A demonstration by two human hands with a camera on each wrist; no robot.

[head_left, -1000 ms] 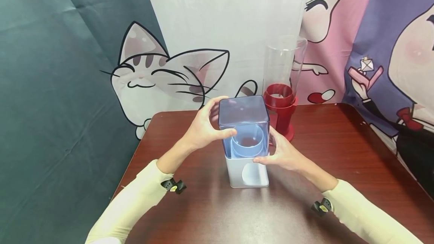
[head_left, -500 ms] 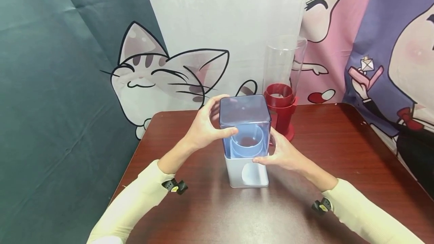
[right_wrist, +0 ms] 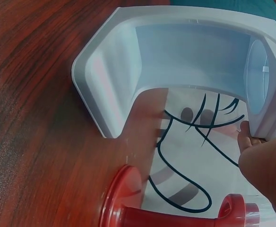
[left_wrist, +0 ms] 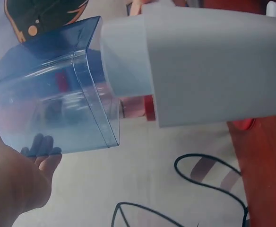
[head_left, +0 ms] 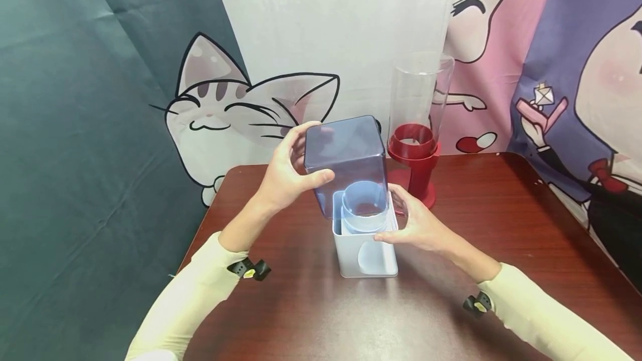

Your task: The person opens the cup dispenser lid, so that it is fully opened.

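My left hand (head_left: 288, 174) holds a see-through blue square cover (head_left: 346, 141), thumb on the front wall and fingers around the back corner. The cover hangs tilted above and left of a white dispenser base (head_left: 349, 252), which stands upright on the table. A pale round collar (head_left: 368, 224) rises from the top of the base; in the left wrist view the cover's open rim lies right by this collar (left_wrist: 124, 56). My right hand (head_left: 421, 224) grips the base's upper right side, thumb at the front rim. The right wrist view shows the base's wide arched opening below its wall (right_wrist: 190, 52).
Behind the base, to the right, stands a red dispenser stand (head_left: 421, 177) with a tall clear cylinder (head_left: 416, 93) on top. All of it is on a reddish-brown wooden table (head_left: 271, 316). A printed cloth backdrop (head_left: 351, 27) hangs along the table's far edge.
The blue cover has come up off the white base and shifted left, tilting, with my left hand. My right hand and the base have stayed in place.
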